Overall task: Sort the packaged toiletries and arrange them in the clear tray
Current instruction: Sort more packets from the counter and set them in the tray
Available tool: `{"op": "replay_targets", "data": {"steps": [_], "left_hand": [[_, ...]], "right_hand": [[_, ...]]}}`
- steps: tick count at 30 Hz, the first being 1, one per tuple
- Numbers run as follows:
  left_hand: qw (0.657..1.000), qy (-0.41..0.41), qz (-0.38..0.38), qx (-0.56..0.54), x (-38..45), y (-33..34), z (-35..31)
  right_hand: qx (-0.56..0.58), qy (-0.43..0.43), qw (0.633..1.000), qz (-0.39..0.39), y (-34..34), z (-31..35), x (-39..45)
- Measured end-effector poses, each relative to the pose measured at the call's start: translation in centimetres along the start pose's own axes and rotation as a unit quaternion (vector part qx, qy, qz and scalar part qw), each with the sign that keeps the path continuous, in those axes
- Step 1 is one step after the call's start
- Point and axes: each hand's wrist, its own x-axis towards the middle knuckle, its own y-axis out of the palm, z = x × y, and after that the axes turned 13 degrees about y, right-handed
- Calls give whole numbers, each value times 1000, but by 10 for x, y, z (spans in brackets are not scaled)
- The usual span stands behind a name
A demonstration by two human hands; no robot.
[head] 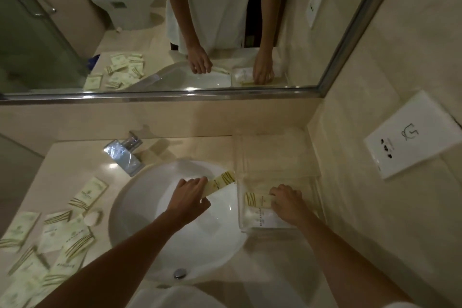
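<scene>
Hazards first. The left hand (191, 191) hangs over the basin (160, 220), fingers closed round the near end of a long striped packet (221, 182) whose far end reaches to the left wall of the clear tray (318, 192); a loosened pinch here would likely drop it into the basin, where any wet would spoil the wrapper. The right hand (287, 204) is inside the tray, fingers curled down onto a second striped packet (257, 199); whether it grips or merely presses that packet flat cannot be told. The tray stands at the counter's (275, 257) right end, between basin and side wall, just beside the basin's rim; its walls are hard to see, so the incoming packet could catch on the left wall, or a push could slide the tray toward the basin. Count: clear tray, one. Packets in hand or under hand, two. Flat white packets (260, 219) lying in the tray's near half, at least one, probably more stacked; blur prevents a firm figure. Unsorted packets (62, 235) spread over the counter's left end, roughly ten to twelve, overlapping and partly cut off by the frame, so the count is approximate. Small round white item (92, 217) at the basin's left rim, one, possibly a soap. Tap (125, 155), one, at the back edge. Most of the sorting appears undone.
</scene>
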Motion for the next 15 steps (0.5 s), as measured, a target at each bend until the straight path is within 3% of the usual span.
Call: {"op": "replay_targets", "data": {"steps": [15], "left_hand": [[999, 30, 10, -10, 23, 15, -11]], "right_hand": [[16, -106, 994, -33, 14, -5, -4]]}}
